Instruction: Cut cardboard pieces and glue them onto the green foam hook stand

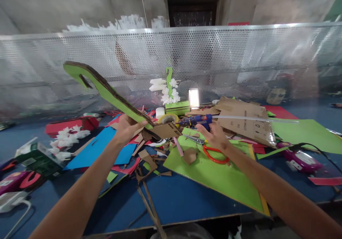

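Note:
My left hand (pixel 128 128) is closed around a long hooked cardboard piece (pixel 107 93), green on its face with layered brown edges. The hook rises to the upper left, and a brown cardboard flap (pixel 166 130) sticks out at the hand end. In my right hand (pixel 215 135) is a blue hot glue gun (pixel 196 120), its nozzle pointing left close to the flap. A clear glue stick (pixel 248 118) extends from the gun's back. Below the right hand lie orange-handled scissors (pixel 216 156) on a green sheet (pixel 213 178). Whether glue is coming out cannot be seen.
A perforated metal screen (pixel 227 61) stands behind the blue table (pixel 173 199). Before it are a smaller green hook with white pieces (pixel 169 86) and yellow tape (pixel 168 119). Cardboard (pixel 245 119) lies right, a blue sheet (pixel 98 146) and green box (pixel 40 160) left.

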The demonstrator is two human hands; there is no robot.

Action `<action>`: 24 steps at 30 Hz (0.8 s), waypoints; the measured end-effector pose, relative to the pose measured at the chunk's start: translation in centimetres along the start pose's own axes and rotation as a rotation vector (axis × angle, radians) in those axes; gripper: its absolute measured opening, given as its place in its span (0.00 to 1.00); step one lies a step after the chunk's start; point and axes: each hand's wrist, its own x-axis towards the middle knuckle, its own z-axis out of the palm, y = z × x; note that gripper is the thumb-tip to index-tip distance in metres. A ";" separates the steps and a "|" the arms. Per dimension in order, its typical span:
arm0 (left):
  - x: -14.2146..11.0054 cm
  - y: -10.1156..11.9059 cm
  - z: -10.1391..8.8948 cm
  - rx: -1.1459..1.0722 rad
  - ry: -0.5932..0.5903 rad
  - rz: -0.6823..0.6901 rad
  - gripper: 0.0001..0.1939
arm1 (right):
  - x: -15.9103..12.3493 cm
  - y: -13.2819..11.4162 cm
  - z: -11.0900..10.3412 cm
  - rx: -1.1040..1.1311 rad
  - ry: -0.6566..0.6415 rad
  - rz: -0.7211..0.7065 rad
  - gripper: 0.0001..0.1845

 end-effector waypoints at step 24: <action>0.6 -0.2 0.1 -0.097 0.187 -0.018 0.22 | 0.1 0.6 -0.5 0.040 -0.078 0.053 0.28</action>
